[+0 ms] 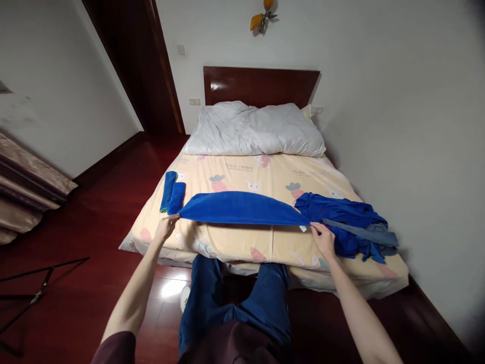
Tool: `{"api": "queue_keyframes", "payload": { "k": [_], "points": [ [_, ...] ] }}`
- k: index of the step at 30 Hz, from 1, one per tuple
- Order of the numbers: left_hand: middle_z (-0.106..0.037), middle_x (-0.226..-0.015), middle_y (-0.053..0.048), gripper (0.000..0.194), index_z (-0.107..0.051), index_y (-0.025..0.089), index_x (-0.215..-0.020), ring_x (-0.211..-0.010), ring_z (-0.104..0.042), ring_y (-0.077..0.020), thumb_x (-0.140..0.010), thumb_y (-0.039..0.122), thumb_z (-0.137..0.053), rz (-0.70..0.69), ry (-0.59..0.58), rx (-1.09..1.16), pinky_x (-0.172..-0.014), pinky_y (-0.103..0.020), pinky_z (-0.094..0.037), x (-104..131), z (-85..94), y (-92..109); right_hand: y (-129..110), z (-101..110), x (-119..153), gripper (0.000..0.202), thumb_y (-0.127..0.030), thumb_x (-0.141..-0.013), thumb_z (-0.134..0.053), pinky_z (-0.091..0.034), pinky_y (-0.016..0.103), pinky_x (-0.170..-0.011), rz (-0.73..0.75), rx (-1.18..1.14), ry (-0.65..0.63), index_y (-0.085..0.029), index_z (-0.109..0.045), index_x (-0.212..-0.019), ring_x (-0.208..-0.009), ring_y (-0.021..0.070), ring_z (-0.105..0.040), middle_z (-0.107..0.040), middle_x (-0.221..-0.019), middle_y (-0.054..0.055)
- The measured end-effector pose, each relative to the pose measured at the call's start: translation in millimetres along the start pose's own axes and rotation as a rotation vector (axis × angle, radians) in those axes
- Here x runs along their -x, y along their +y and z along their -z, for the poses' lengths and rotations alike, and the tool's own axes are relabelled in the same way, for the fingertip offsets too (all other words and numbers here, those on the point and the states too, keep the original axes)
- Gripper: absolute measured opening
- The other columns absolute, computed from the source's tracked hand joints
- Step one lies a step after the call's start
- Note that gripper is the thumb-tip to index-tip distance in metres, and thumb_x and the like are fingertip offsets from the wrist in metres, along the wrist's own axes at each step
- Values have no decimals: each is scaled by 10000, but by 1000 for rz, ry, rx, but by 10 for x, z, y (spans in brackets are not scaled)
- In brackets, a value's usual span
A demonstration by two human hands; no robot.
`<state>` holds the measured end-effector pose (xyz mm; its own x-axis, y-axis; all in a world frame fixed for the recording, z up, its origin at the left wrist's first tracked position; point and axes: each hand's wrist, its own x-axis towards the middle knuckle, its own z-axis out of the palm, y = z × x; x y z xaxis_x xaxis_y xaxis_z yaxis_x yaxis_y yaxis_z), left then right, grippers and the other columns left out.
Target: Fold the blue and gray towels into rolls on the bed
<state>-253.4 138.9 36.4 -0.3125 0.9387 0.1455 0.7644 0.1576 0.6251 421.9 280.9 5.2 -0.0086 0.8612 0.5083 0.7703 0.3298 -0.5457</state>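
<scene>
A bright blue towel (238,207) is stretched sideways between my two hands, just above the bed. My left hand (167,226) pinches its left corner, and my right hand (323,238) pinches the right corner. The towel's near edge is pulled straight while its far part curves over the bedding. Beside my left hand lie two rolled cloths, a darker blue roll (168,191) with a green edge and a bright blue roll (177,197). Close to my right hand is a crumpled heap of blue cloth (341,215) with a grey-blue strip (359,231) across it.
The bed (235,242) has a cream sheet with carrot and rabbit prints. A grey-white quilt (253,129) lies at the dark wooden headboard (261,83). Black metal stand legs (43,288) are at lower left, near a curtain (30,187). A white wall (417,126) runs along the right.
</scene>
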Motion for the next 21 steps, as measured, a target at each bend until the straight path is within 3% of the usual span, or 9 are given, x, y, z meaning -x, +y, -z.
{"api": "queue_keyframes", "payload": {
  "k": [3, 7, 12, 17, 21],
  "points": [
    [-759, -1124, -78, 293, -802, 194, -936, -1173, -666, -289, -803, 215, -541, 111, -153, -58, -1052, -347, -489, 154, -354, -158, 209, -269, 267, 322, -406, -764, -492, -600, 408, -780, -67, 30, -71, -191, -717, -681, -792, 270, -729, -773, -801, 135],
    [-760, -1100, -87, 314, -805, 168, -942, -1160, -670, -308, -784, 203, -535, 151, -190, -61, -1063, -354, -486, 283, -615, -250, 390, -385, 539, 267, -386, -711, -490, -602, 392, -701, -111, 66, -103, -226, -678, -610, -701, 266, -722, -756, -713, 111],
    [-728, -1189, -96, 362, -782, 119, -1033, -1286, -583, -283, -807, 227, -521, 164, -212, -33, -1141, -336, -417, 360, -643, -361, 493, -274, 771, 264, -375, -735, -496, -597, 355, -682, -153, 122, -150, -221, -699, -665, -710, 245, -715, -764, -749, 102],
    [-708, -1244, -75, 351, -771, 148, -1061, -1373, -502, -245, -860, 308, -532, 68, -98, 9, -1153, -365, -419, 554, -588, -562, 561, -282, 1040, 322, -322, -829, -462, -597, 399, -856, -132, 118, -215, -180, -750, -826, -873, 247, -732, -784, -929, 135],
    [-697, -1277, -19, 401, -771, 206, -1081, -1380, -497, -218, -910, 285, -418, -37, -64, -141, -1076, -356, -501, 749, -574, -676, 585, -365, 1251, 349, -219, -852, -433, -563, 437, -980, -111, 167, -267, -135, -771, -874, -1043, 259, -710, -765, -1062, 165]
  ]
}}
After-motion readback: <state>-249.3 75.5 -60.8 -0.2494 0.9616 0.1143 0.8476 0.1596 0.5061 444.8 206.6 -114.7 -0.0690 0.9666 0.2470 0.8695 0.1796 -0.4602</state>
